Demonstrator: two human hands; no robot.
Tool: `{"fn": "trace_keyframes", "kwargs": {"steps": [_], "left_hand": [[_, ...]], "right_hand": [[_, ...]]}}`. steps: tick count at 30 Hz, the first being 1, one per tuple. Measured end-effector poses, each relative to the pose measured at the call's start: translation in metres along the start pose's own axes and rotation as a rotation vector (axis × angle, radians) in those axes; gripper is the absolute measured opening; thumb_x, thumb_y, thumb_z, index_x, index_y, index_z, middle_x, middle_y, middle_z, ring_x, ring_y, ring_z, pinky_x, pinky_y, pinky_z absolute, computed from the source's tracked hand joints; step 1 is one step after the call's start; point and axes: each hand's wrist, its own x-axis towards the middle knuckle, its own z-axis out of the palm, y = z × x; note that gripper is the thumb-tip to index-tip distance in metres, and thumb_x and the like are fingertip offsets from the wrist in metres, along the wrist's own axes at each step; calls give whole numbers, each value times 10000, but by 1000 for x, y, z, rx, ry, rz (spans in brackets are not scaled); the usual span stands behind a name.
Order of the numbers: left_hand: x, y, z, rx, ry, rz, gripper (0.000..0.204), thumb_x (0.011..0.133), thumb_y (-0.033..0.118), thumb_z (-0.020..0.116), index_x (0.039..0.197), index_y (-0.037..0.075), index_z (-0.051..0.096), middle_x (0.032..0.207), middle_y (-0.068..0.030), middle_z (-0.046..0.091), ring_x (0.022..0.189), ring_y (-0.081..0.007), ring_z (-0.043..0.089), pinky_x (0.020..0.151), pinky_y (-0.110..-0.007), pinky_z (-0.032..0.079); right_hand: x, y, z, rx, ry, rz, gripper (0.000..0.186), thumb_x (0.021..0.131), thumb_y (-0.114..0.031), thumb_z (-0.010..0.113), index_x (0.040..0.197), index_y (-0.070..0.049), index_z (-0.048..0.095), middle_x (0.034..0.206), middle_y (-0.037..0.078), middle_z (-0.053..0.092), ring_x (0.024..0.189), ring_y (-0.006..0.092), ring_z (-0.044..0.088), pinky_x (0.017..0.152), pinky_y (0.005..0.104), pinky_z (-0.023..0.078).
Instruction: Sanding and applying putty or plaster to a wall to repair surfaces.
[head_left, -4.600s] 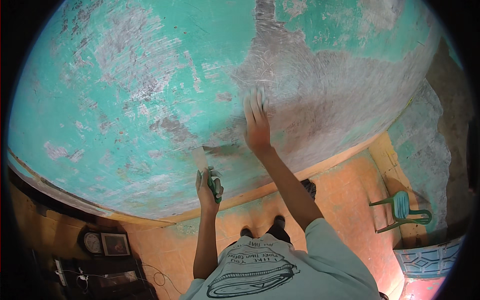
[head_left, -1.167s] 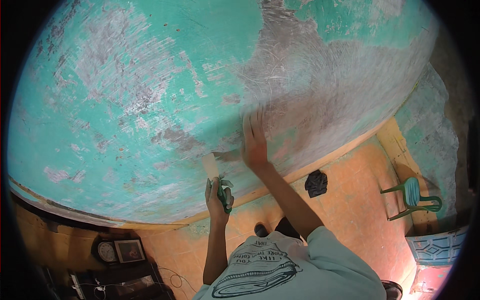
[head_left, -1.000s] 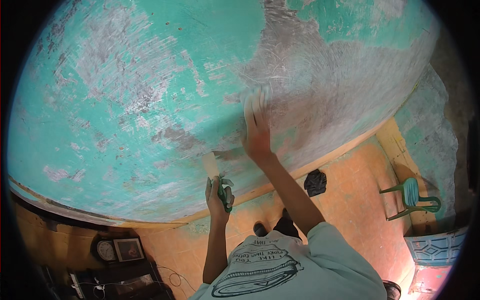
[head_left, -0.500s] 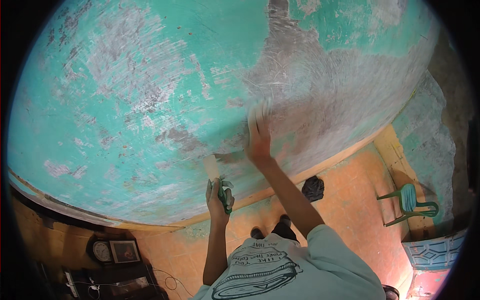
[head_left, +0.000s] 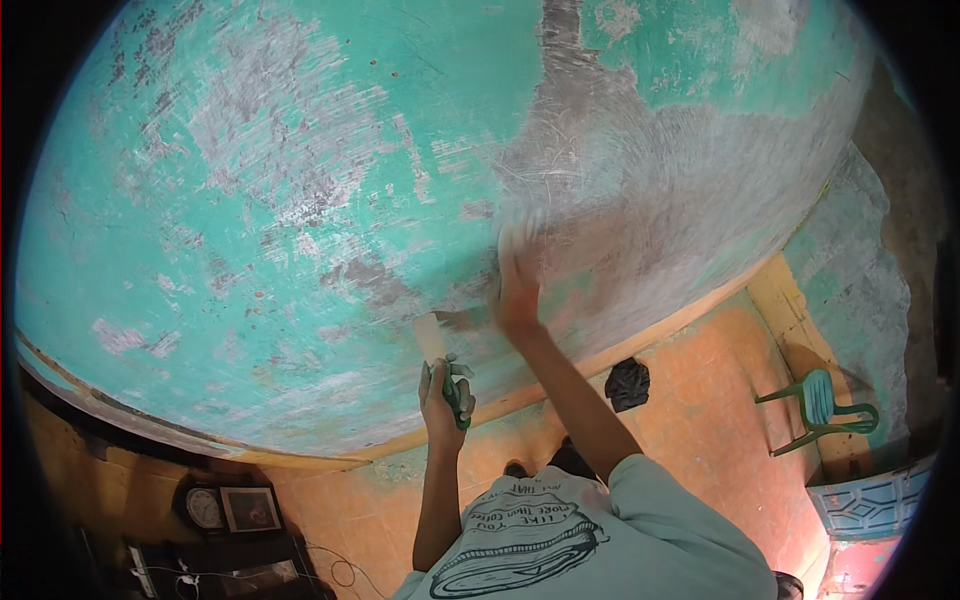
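Note:
My left hand [head_left: 441,402] is wrapped round the green handle [head_left: 462,409] of a scraper, whose pale flat blade [head_left: 429,338] points up toward the wall. In front of me rises a large wall [head_left: 440,110] of peeling turquoise paint, with bare grey patches. My right hand [head_left: 518,275] lies against or very near this wall, at the edge of a grey bare patch [head_left: 580,150]. It is blurred by motion, but its fingers look stretched out, and I see nothing held in it. What may lie under its palm is hidden.
A black crumpled bag [head_left: 628,384] lies on the orange tiled floor [head_left: 700,390] by the wall's foot. A green plastic chair [head_left: 818,405] stands at the right, near a blue patterned panel [head_left: 870,507]. At lower left are a clock [head_left: 204,508], a framed picture [head_left: 250,509] and loose cables [head_left: 345,572].
My right hand has shifted slightly down along the wall and is more blurred. My left hand keeps hold of the scraper, nearly still. The whole view has moved a little.

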Motion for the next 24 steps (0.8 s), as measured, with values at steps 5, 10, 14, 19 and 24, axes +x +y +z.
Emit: {"fn": "trace_keyframes", "kwargs": {"steps": [5, 10, 14, 19, 24], "left_hand": [[0, 2, -4, 0, -10, -5, 232, 1048, 254, 497, 1140, 46, 539, 830, -64, 613, 430, -87, 390, 338, -236, 273], [-2, 6, -5, 20, -12, 5, 233, 1047, 253, 497, 1131, 41, 543, 837, -68, 617, 430, -81, 386, 339, -233, 273], [-3, 9, -2, 45, -13, 0, 232, 1047, 255, 498, 1113, 38, 547, 833, -69, 619, 431, -75, 383, 342, -232, 281], [-3, 12, -8, 60, 4, 17, 225, 1049, 249, 497, 1108, 39, 547, 823, -67, 620, 432, -75, 382, 343, -233, 284], [-5, 9, -4, 43, 2, 26, 219, 1049, 246, 497, 1120, 44, 543, 822, -70, 625, 427, -77, 386, 341, -235, 286]], "right_hand": [[-62, 3, 11, 59, -53, 58, 626, 795, 153, 438, 1418, 115, 399, 1523, 324, 316, 1434, 510, 263, 1183, 561, 246], [32, -11, -9, 76, -17, -22, 590, 841, 128, 413, 1430, 110, 389, 1531, 313, 312, 1438, 508, 257, 1187, 563, 233], [-35, 11, 1, 12, -40, -3, 586, 852, 120, 410, 1437, 108, 382, 1530, 314, 310, 1435, 502, 272, 1177, 554, 252], [-9, 3, -3, 3, -34, 10, 562, 869, 106, 410, 1431, 104, 396, 1521, 309, 333, 1435, 488, 283, 1175, 549, 263], [67, -7, -29, 69, 50, -131, 533, 890, 71, 424, 1423, 97, 416, 1518, 296, 351, 1436, 481, 288, 1177, 542, 264]]}}
